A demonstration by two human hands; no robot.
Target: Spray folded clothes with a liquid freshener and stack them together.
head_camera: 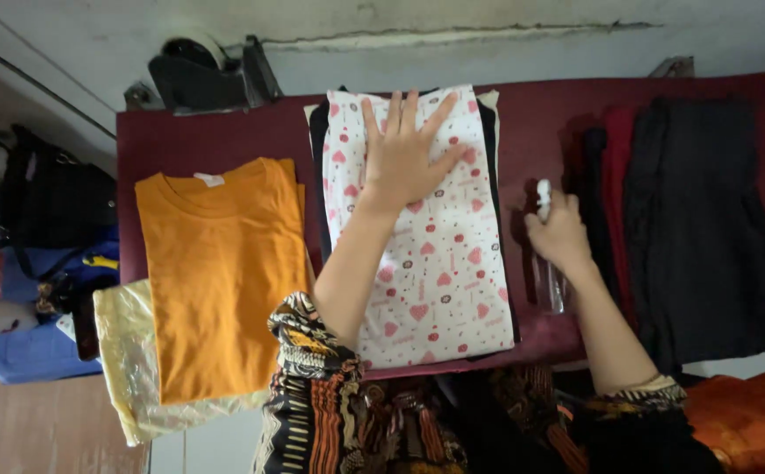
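On the heart-print cloth (426,254): left hand (404,158) flat, fingers wide; right hand (560,233) just beside it grips spray bottle (547,263). Best keep palm pressure even.

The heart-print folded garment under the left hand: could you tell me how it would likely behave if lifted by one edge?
The heart-print garment looks like thin soft cloth, so it would probably droop and unfold. It seems light. Lying on a dark garment beneath, it might slide if pushed; the left hand is pressed flat on it.
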